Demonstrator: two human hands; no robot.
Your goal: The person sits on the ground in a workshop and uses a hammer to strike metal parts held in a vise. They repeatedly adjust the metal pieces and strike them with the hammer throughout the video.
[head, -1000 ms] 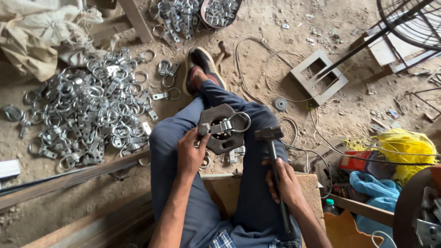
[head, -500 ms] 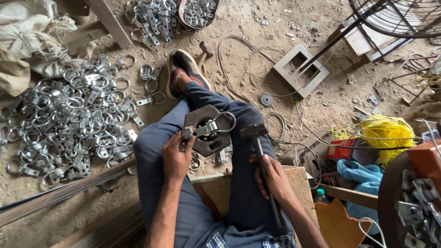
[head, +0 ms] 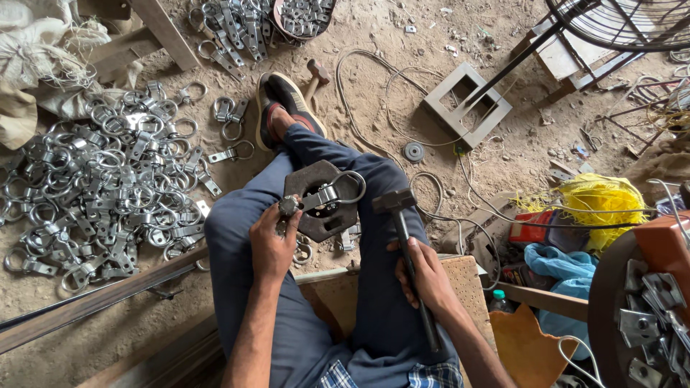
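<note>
I sit on the ground with my legs in blue trousers crossed. A dark six-sided metal block [head: 327, 219] rests on my knees. On it lies a shiny ring-and-strap clamp [head: 332, 192], its ring pointing right. My left hand [head: 272, 241] pinches the clamp's left end at a round knob and steadies it on the block. My right hand [head: 424, 276] grips the handle of a dark hammer [head: 404, 241], whose head hovers just right of the block, a little apart from the clamp.
A big heap of the same metal ring clamps [head: 108, 194] covers the dirt floor at left, with more at the top [head: 237, 25] beside a bowl [head: 302, 18]. A second hammer [head: 314, 75], cables, a square metal frame [head: 467, 104], yellow cord [head: 600, 201] and wooden beams [head: 93, 302] lie around.
The view has shifted slightly. My left hand stays on the clamp over the block. The hammer in my right hand remains beside the block, barely moved.
</note>
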